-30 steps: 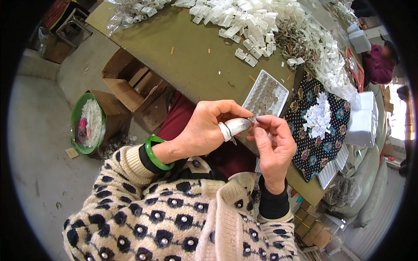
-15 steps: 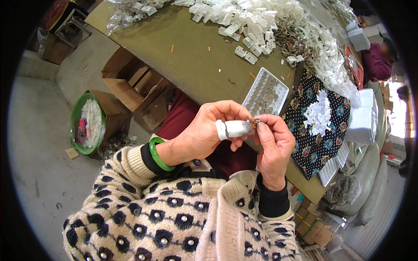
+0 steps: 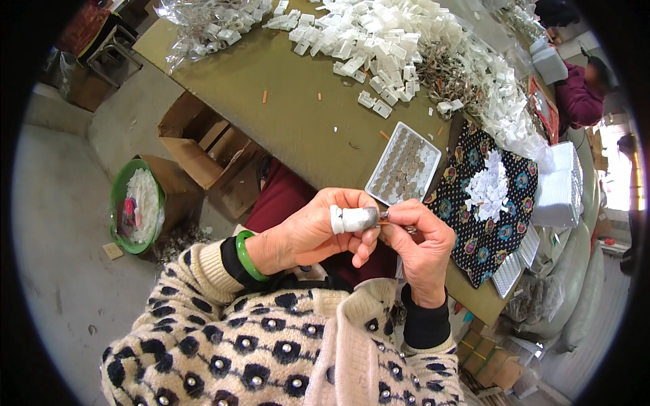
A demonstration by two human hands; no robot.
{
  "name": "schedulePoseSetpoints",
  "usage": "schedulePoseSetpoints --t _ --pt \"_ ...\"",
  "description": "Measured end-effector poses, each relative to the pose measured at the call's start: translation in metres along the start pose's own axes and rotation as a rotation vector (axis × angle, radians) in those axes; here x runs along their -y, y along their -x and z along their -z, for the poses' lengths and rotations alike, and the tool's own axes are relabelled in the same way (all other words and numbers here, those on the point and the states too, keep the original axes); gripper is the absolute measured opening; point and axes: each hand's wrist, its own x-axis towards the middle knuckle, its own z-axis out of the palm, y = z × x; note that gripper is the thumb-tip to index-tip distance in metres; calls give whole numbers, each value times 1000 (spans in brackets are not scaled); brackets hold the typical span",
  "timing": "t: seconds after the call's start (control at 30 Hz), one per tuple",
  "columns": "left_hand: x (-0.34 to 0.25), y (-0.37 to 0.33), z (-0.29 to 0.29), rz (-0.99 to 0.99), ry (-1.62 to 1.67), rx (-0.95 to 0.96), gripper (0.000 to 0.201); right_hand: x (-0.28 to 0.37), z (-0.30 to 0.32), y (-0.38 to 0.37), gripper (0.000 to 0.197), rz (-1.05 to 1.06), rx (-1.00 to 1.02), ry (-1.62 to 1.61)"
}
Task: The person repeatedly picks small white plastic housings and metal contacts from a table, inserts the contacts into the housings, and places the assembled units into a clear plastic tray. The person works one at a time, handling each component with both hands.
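Observation:
In front of my body, above the table's near edge, both hands meet at the fingertips over a tiny metal part with a thin orange strip (image 3: 384,221). My left hand (image 3: 325,227) is closed, pinching the part from the left; white tape and a grey, worn covering wrap one of its digits. My right hand (image 3: 423,250) pinches the part's other side, with something small and metallic showing among its curled fingers. The fingertips hide most of the part. Just beyond the hands lies a white tray (image 3: 386,183) with rows of small round grey discs.
White plastic pieces (image 3: 379,47) are heaped along the table's (image 3: 291,115) far side. White scraps (image 3: 489,186) lie on a patterned black cloth (image 3: 467,240) at right, beside stacked white trays (image 3: 558,183). A green basin (image 3: 120,183) and cardboard box (image 3: 193,159) stand left. Another person (image 3: 581,98) sits far right.
Both hands appear lower in the picture, and the table has shifted slightly down too. My right fingers are more curled, with the fingertips closer to the left ones.

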Motion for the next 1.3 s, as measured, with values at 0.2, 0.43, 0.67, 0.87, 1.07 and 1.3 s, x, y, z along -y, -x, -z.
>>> schedulePoseSetpoints --t 0.2,0.43,0.67,0.87,1.07,1.3 --pt "2 3 -2 10 -22 0 18 0 3 3 7 -192 41 -323" --pt "6 3 -3 -153 -251 -21 17 -9 -15 8 7 -338 -131 -652" --pt "7 4 1 -94 -101 -35 24 -6 -19 6 9 -394 -164 -700" --pt "9 4 -4 -121 -164 7 24 -8 -28 7 10 -219 -289 -561" --pt "3 7 -1 -95 -65 -11 25 -5 -14 7 11 -346 -50 -600" --pt "9 5 11 20 206 164 33 5 -18 8 18 336 -26 337"
